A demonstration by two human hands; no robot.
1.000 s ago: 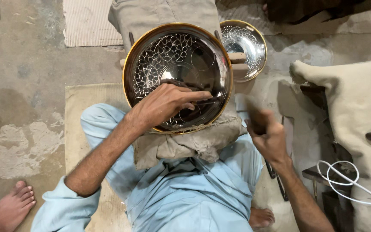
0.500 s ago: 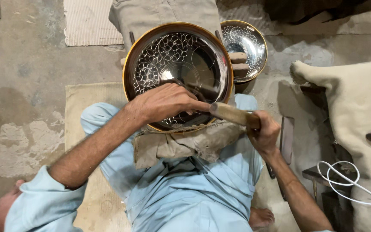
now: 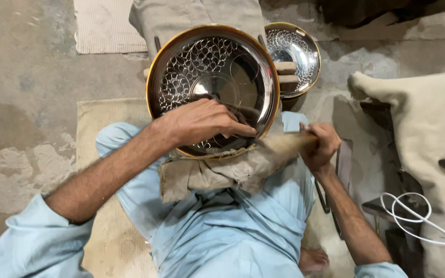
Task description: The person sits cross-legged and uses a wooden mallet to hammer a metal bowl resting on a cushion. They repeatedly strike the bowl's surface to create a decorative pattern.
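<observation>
Your left hand (image 3: 202, 123) pinches a thin tool against the engraved metal bowl (image 3: 212, 82) propped over your lap. Your right hand (image 3: 321, 146) grips a blurred wooden mallet (image 3: 279, 149). A second bowl (image 3: 292, 56) sits beyond.

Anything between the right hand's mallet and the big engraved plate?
Nothing visible apart from the left hand, which rests on the plate where the blurred mallet in the right hand points.
</observation>
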